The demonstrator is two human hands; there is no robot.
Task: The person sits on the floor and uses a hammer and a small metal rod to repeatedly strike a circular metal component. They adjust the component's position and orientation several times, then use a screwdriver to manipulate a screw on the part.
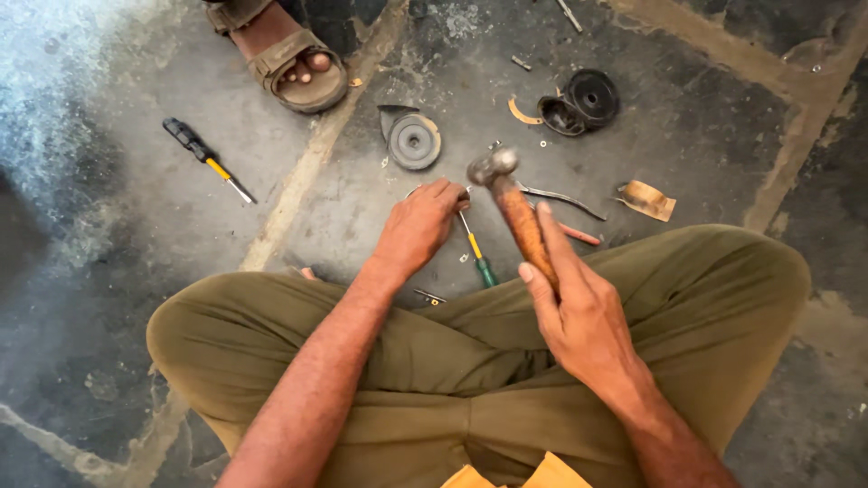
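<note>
My right hand (579,312) grips the wooden handle of a hammer (511,203), whose metal head is raised over the floor just right of my left hand. My left hand (418,226) is curled down on the floor, fingers closed on a small part I cannot make out. A screwdriver with a yellow and green handle (476,253) lies between my hands. Thin metal pliers (561,196) lie just beyond the hammer. I sit cross-legged in olive trousers.
A round grey metal disc (414,141) lies ahead. Black round parts (583,99) sit at the back right, a black-handled screwdriver (206,158) at the left. Another person's sandalled foot (294,59) is at the top. A brown scrap (647,199) lies right.
</note>
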